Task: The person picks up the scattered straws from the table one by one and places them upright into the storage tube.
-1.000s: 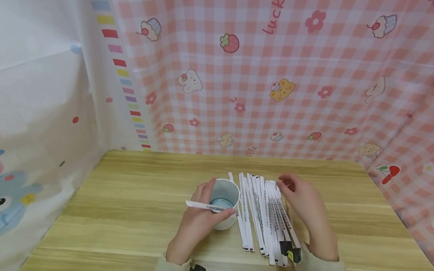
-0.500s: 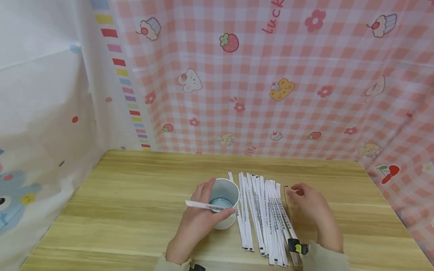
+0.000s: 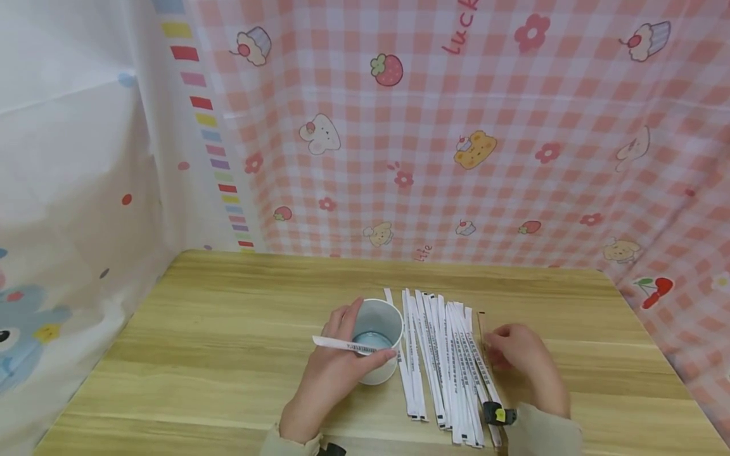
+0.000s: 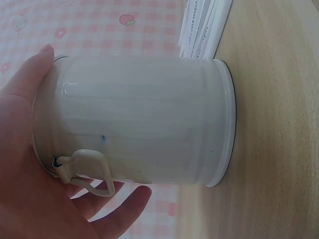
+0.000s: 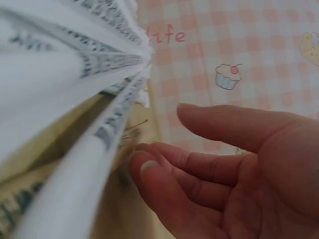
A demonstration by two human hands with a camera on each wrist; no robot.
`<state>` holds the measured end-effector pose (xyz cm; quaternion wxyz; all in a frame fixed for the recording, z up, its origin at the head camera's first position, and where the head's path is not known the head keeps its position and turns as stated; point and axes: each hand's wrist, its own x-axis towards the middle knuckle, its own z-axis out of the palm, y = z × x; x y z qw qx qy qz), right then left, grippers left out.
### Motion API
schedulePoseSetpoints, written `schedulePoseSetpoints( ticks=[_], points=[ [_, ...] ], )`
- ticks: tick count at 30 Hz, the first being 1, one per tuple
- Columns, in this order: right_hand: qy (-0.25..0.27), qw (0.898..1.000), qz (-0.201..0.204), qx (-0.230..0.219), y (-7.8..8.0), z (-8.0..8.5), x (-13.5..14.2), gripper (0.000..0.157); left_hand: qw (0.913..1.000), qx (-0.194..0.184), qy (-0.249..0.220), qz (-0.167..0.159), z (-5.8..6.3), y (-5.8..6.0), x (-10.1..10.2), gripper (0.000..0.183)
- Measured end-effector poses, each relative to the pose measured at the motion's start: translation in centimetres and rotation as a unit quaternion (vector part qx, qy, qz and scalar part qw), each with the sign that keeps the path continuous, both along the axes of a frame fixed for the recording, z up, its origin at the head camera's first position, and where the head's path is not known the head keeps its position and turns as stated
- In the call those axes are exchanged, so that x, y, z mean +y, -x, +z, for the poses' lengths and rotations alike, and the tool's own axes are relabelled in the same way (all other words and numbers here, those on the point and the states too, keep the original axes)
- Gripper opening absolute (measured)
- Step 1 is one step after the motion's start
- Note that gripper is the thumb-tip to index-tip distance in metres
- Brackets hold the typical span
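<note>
My left hand (image 3: 336, 354) grips a small white pail (image 3: 373, 380) that stands upright, thumb on its near side and fingers round the far side. A slim white paper-wrapped stick (image 3: 336, 344) lies across that hand and the pail's mouth. The left wrist view shows the pail's smooth wall and a loop handle (image 4: 94, 169). Right of it, many similar printed white sticks (image 3: 439, 367) lie in a loose row. My right hand (image 3: 521, 348) is at the row's right edge, fingertips by a thin brown paper packet (image 3: 481, 322); its thumb (image 5: 224, 119) stands apart from the fingers.
The wooden table (image 3: 199, 354) reaches out on both sides. A pink checked cloth (image 3: 428, 126) hangs behind its far edge, and a white cloth (image 3: 74, 158) at the left. Dark wrist bands (image 3: 499, 414) sit near the sleeves.
The right hand has moved right and toward the near side, off the white sticks, uncovering the brown packet's far end. The left hand and pail stay put.
</note>
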<state>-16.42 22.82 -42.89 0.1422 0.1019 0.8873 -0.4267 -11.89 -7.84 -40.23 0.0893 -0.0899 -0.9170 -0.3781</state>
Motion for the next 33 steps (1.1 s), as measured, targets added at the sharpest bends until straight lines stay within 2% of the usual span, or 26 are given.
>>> schedulePoseSetpoints(
  ticks=[6, 14, 21, 25, 33],
  points=[
    [0.033, 0.999, -0.025, -0.008, 0.0, -0.9, -0.3, 0.026, 1.0, 0.002, 0.001, -0.003, 0.0, 0.1, 0.1, 0.095],
    [0.011, 0.999, -0.028, -0.017, 0.1, -1.1, -0.7, 0.021, 1.0, 0.001, -0.002, -0.004, 0.0, 0.1, 0.1, 0.095],
    [0.026, 0.999, -0.026, -0.016, 0.3, -1.2, -0.6, 0.019, 1.0, -0.002, 0.001, -0.001, 0.0, 0.1, 0.1, 0.095],
    [0.021, 1.0, -0.02, 0.01, 0.2, -0.7, -0.1, 0.021, 1.0, -0.005, 0.003, 0.001, 0.0, 0.1, 0.1, 0.095],
    [-0.031, 0.994, -0.032, 0.103, -0.1, 1.5, 0.8, 0.028, 1.0, -0.003, 0.008, 0.005, -0.1, 0.1, 0.0, 0.095]
  ],
)
